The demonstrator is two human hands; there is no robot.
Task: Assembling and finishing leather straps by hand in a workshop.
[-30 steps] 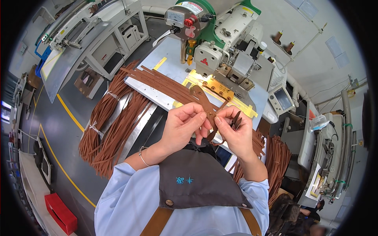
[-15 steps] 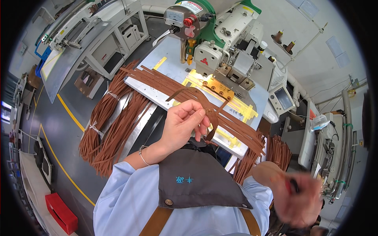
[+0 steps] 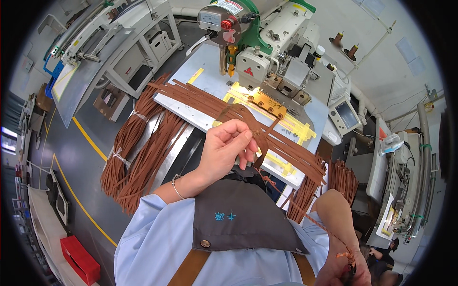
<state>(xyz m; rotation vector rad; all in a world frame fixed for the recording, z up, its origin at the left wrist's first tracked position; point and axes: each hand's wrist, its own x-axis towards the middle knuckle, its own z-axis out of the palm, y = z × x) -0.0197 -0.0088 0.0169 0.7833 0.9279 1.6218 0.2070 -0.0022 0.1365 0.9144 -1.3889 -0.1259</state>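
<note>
Inspector: Where is the strap (image 3: pixel 262 143)?
Clerk: At the left hand (image 3: pixel 229 148), pinched between thumb and fingertips, near the front edge of the tabletop (image 3: pixel 202 59). The right hand (image 3: pixel 348 274) is well apart, low on the right.
Inspector: Its long axis?
Clerk: Bowed. One end arches away and leftward; the other drops toward the person's apron (image 3: pixel 243 209).
Inspector: The right hand's state?
Clerk: Cannot tell its grip; the frame crops it. A cord (image 3: pixel 311 219) runs to a dark object there.
Inspector: Strap's condition?
Clerk: Brown, flat, narrow, flexible. Loose brown strips (image 3: pixel 205 102) lie behind it; contact with them cannot be confirmed.
</note>
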